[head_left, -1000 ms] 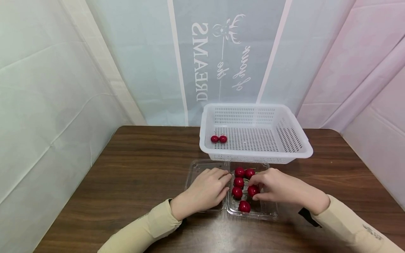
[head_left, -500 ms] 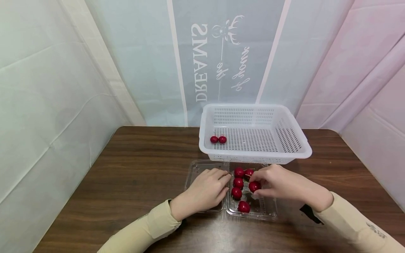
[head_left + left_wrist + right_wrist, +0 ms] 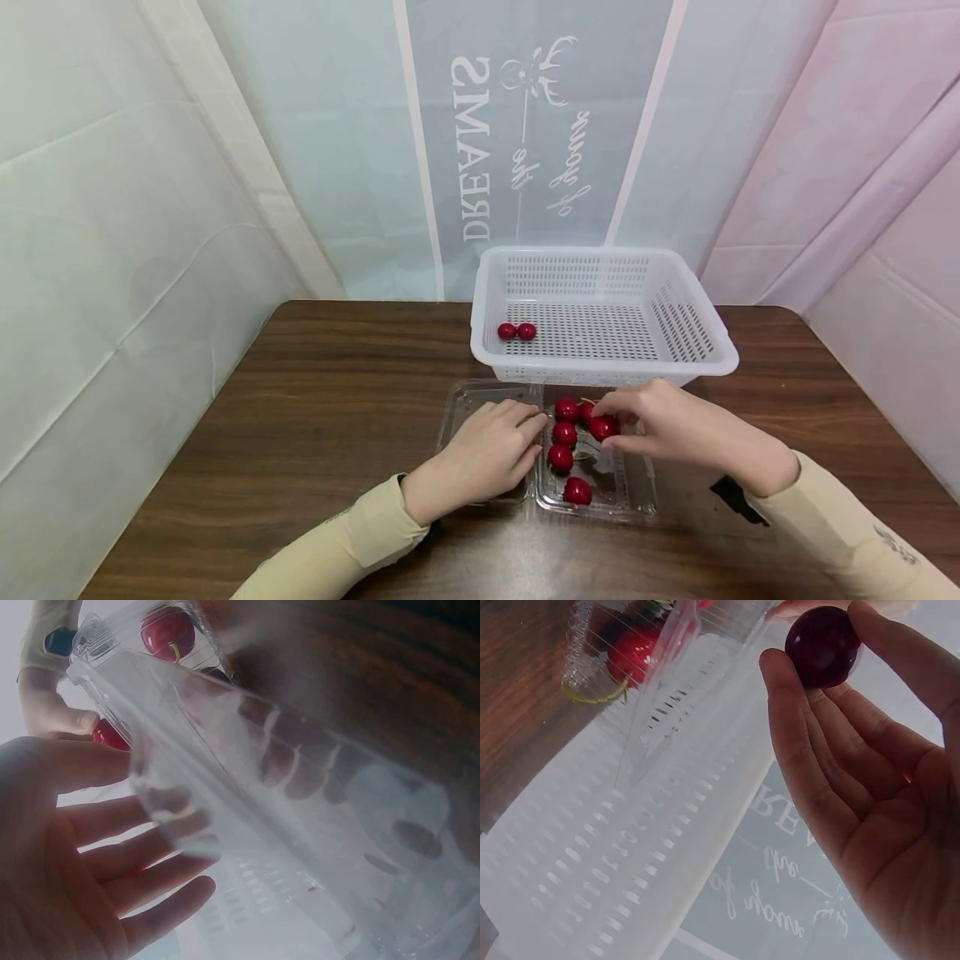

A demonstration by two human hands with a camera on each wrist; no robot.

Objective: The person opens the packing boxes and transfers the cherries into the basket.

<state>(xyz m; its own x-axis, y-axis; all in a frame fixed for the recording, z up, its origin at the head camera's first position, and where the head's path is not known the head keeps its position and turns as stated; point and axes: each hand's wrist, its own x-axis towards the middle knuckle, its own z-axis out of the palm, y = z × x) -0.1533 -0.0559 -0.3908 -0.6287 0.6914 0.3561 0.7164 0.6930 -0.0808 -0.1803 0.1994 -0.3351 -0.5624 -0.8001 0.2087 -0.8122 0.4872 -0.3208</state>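
My right hand (image 3: 671, 425) pinches a red cherry (image 3: 603, 428) between thumb and fingertips, over the clear plastic clamshell box (image 3: 633, 504). In the right wrist view this cherry (image 3: 823, 646) looks dark and round. Several more cherries (image 3: 560, 458) with stems lie in the box's right half, one of them (image 3: 577, 491) apart near the front. My left hand (image 3: 487, 450) lies over the box's left half (image 3: 468, 396), fingers loosely extended near the hinge. In the left wrist view the left hand's fingers (image 3: 161, 907) are spread beside the clear plastic and hold nothing.
Behind the box stands a white perforated basket (image 3: 611, 367), with two cherries (image 3: 517, 332) in its left front corner. Everything rests on a dark wooden table (image 3: 360, 358). Pale cloth (image 3: 390, 150) hangs behind the table and along both sides.
My right hand has lifted the cherry from among the others and moved it slightly away from me, toward the basket. My left hand has stayed in place.
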